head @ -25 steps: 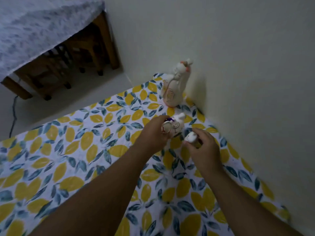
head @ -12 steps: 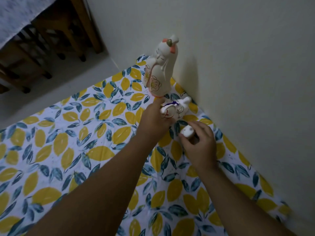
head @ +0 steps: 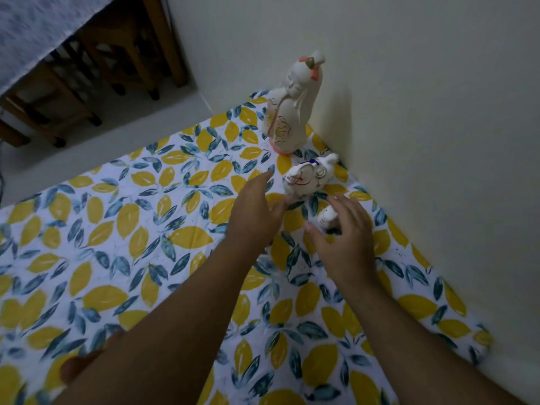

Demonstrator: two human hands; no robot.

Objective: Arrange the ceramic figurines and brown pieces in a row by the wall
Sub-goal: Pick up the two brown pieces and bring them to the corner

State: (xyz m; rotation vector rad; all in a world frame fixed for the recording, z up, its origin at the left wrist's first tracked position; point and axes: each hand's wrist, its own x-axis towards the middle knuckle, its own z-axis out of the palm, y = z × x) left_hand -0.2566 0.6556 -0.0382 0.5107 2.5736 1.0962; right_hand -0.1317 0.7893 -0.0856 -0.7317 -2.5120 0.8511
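Note:
A tall white ceramic figurine with orange trim stands upright against the wall. Just in front of it, the medium white figurine with purple and red lines rests on the leaf-patterned cloth. My left hand is beside it on the left, fingers apart, thumb tip close to its base. The small white figurine sits nearer to me on the cloth. It is partly covered by the spread fingers of my right hand, which does not grip it.
The pale wall runs along the cloth's right edge. A wooden table with a patterned cover and stools stands at the upper left on bare floor. A brownish rounded shape shows behind my left forearm; I cannot tell what it is.
Both hands have let go: the medium figurine now rests by the wall and the small one sits on the cloth. My fingers have opened and drawn back slightly.

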